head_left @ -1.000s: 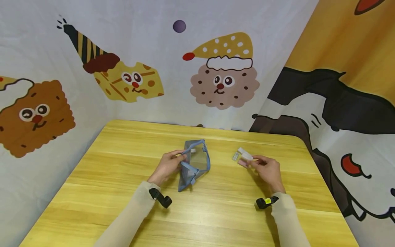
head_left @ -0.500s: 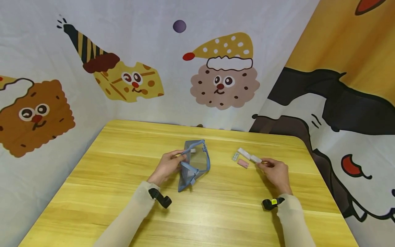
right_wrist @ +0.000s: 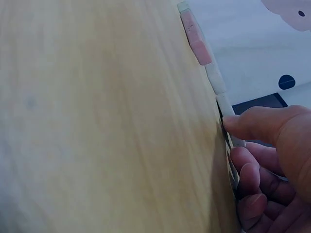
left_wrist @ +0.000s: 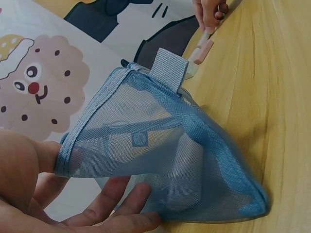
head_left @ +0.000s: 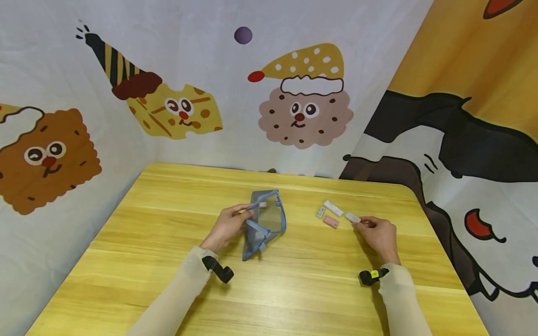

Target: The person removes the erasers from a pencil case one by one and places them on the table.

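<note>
Your right hand (head_left: 378, 237) pinches a white block (head_left: 352, 217), which sticks out left of your fingertips; just past its end lie the long block (head_left: 333, 208), pink block (head_left: 331, 221) and patterned block (head_left: 321, 213). Your left hand (head_left: 227, 227) pinches the pouch (head_left: 254, 239) by its edge, mouth facing right.

The left hand's fingers (left_wrist: 104, 201) gripped the edge of a blue mesh pouch (left_wrist: 160, 158), a fabric tab (left_wrist: 169, 71) jutting from its top and a pale block (left_wrist: 185, 174) showing through its side. Beyond it, the right hand's fingers (left_wrist: 211, 18) pointed down near a pink block (left_wrist: 204, 52) on the wood-grain surface (left_wrist: 274, 111).
</note>
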Motion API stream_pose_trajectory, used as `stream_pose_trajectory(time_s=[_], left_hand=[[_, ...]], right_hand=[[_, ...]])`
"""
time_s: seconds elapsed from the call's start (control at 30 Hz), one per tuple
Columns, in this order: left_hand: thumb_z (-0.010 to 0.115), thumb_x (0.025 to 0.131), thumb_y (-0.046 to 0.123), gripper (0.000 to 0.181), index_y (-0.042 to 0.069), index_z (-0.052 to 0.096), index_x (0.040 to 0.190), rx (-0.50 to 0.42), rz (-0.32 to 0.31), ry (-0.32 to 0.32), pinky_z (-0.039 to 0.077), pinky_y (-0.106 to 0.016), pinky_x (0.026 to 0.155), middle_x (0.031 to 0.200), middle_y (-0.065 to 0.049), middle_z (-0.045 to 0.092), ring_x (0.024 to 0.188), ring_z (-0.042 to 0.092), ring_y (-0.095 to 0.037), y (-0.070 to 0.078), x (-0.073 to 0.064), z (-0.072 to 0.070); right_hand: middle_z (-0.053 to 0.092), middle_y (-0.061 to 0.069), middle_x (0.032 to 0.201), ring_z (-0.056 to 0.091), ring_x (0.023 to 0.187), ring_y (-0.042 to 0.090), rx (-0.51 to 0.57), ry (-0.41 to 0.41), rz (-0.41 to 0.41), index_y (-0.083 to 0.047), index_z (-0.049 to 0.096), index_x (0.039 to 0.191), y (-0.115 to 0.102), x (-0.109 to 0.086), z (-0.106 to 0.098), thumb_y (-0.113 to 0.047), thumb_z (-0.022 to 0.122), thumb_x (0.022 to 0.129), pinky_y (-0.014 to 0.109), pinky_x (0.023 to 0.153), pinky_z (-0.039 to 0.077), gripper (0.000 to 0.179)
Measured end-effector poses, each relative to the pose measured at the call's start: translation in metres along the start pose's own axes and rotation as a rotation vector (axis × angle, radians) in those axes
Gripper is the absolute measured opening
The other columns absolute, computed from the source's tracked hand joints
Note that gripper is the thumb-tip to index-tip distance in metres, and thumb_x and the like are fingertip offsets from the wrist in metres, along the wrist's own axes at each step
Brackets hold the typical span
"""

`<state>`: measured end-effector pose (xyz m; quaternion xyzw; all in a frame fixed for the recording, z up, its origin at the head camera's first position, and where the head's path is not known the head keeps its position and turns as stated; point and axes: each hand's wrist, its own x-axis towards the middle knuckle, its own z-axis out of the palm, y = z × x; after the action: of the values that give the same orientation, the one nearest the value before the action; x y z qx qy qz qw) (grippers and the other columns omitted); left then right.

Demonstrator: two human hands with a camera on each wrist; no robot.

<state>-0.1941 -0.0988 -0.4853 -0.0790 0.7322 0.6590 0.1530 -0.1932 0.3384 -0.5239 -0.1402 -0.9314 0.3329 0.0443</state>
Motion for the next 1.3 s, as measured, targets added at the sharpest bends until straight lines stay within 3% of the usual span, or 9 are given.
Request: stream_pose_trajectory(time_s=[0.63,0.8,0.97,1.13,1.3], left_hand=[[0.061,0.104,0.022,0.033,0.018,0.067,0.136,-0.011,0.012,0.009,0.061,-0.044,0.094,0.112,-0.013,0.075,0.094,0.072,-0.016,-0.001,-0.001,0.002],[0.061,0.104,0.022,0.033,0.018,0.067,0.137,-0.003,0.011,0.006,0.061,-0.044,0.093,0.113,-0.013,0.075,0.094,0.073,-0.016,-0.001,-0.002,0.002],[0.061,0.104,0.022,0.034,0.018,0.067,0.137,-0.009,0.007,0.006,0.061,-0.043,0.091,0.112,-0.013,0.075,0.093,0.073,-0.016,0.0,-0.001,0.002],[0.062,0.104,0.022,0.034,0.016,0.067,0.137,-0.003,0.007,0.005,0.062,-0.043,0.09,0.111,-0.013,0.075,0.094,0.073,-0.017,0.0,-0.002,0.002],[0.062,0.104,0.025,0.034,0.017,0.067,0.136,0.002,0.004,0.005,0.062,-0.043,0.09,0.114,-0.013,0.074,0.095,0.073,-0.017,0.001,-0.003,0.002]], right_hand=[[0.074,0.02,0.104,0.063,0.079,0.024,-0.053,-0.106,-0.046,-0.005,0.068,0.134,-0.003,-0.002,-0.007,-0.041,0.074,0.094,0.028,0.061,0.047,0.055],[0.073,0.023,0.106,0.062,0.075,0.021,-0.023,-0.083,-0.088,-0.003,0.059,0.144,-0.007,-0.005,-0.009,-0.042,0.073,0.095,0.026,0.055,0.048,0.064],[0.072,0.021,0.107,0.066,0.078,0.018,0.022,-0.047,-0.135,-0.005,0.056,0.146,-0.013,-0.006,-0.008,-0.042,0.071,0.096,0.025,0.058,0.052,0.064],[0.07,0.018,0.106,0.068,0.075,0.016,0.086,-0.069,-0.15,-0.007,0.055,0.148,-0.022,-0.007,-0.004,-0.044,0.07,0.096,0.024,0.059,0.055,0.065],[0.07,0.016,0.104,0.065,0.077,0.017,0.1,-0.083,-0.195,-0.006,0.056,0.146,-0.032,-0.008,0.001,-0.034,0.072,0.097,0.024,0.059,0.054,0.059]])
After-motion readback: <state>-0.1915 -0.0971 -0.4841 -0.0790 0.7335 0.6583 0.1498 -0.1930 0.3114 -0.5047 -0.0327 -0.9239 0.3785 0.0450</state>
